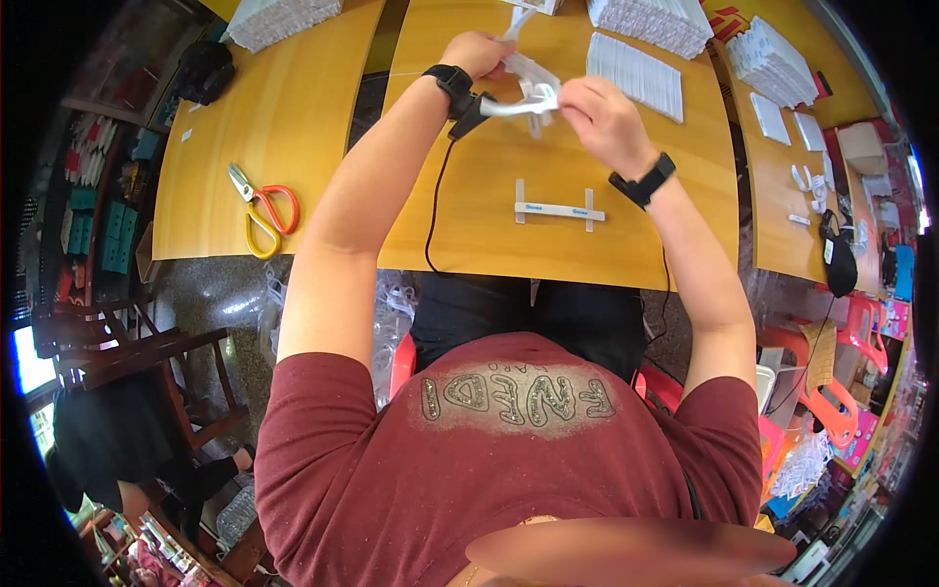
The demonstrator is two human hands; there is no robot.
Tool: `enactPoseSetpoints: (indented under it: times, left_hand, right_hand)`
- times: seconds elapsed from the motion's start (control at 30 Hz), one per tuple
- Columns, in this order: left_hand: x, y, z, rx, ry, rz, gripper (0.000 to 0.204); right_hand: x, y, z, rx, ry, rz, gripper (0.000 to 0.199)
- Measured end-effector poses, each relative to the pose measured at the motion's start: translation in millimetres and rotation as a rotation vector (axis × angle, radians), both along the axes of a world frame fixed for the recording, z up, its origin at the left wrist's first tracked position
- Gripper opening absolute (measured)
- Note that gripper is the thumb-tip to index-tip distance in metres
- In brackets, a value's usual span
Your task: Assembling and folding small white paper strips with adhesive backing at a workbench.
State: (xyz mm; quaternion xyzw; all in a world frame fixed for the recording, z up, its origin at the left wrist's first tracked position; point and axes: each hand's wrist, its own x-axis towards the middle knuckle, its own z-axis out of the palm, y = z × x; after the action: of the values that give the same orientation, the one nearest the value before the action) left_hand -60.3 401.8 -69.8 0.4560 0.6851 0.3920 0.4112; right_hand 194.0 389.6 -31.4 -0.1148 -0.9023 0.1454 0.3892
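At the far middle of the table, both my hands hold a loose white plastic-looking strip (531, 70). My left hand (474, 56) is closed on its left part, with the fingertips partly hidden. Thumb and fingers of my right hand (608, 115) pinch a curled end of the strip. Nearer to me a flat white strip (559, 209) lies on the wooden table (489, 230), with two short crosspieces over it and small blue marks. A black band sits on each wrist; by the left one is a black clip-like device (469, 119) with a cable.
Scissors (241, 183) with red and yellow handles lie on the left table. Stacked flat white pieces (636, 76) stand at the far right, with more white stacks (773, 61) beyond. Another person (117, 430) is at lower left, near a wooden chair (147, 342). Red plastic stools (831, 411) stand at right.
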Motion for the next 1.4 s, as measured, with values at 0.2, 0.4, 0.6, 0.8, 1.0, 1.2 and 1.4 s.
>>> enactPoseSetpoints:
  times: [0.2, 0.4, 0.6, 0.8, 1.0, 1.2, 1.4]
  left_hand:
    - [-6, 0, -5, -0.002, 0.286, 0.045, 0.040]
    - [6, -12, 6, 0.106, 0.558, -0.010, 0.038]
    - [77, -55, 60, 0.712, 0.654, 0.105, 0.040]
    - [130, -98, 97, 0.409, -0.009, -0.437, 0.042]
    - [138, -99, 101, 0.224, 0.057, -0.579, 0.035]
    - [153, -87, 92, 0.138, -0.631, -0.446, 0.033]
    - [99, -66, 76, 0.198, -0.860, 0.127, 0.035]
  right_hand:
    - [64, -33, 5, -0.203, 0.291, -0.060, 0.012]
    - [99, -37, 33, -1.003, 0.601, -0.045, 0.013]
    - [104, -41, 38, -1.246, 0.543, 0.064, 0.013]
    - [89, -57, 47, -1.250, 0.468, 0.135, 0.016]
    - [93, -62, 51, -0.771, 0.235, -0.176, 0.021]
    - [84, -72, 36, -0.651, 0.697, -0.186, 0.024]
    - [124, -68, 45, -0.575, 1.127, -0.173, 0.016]
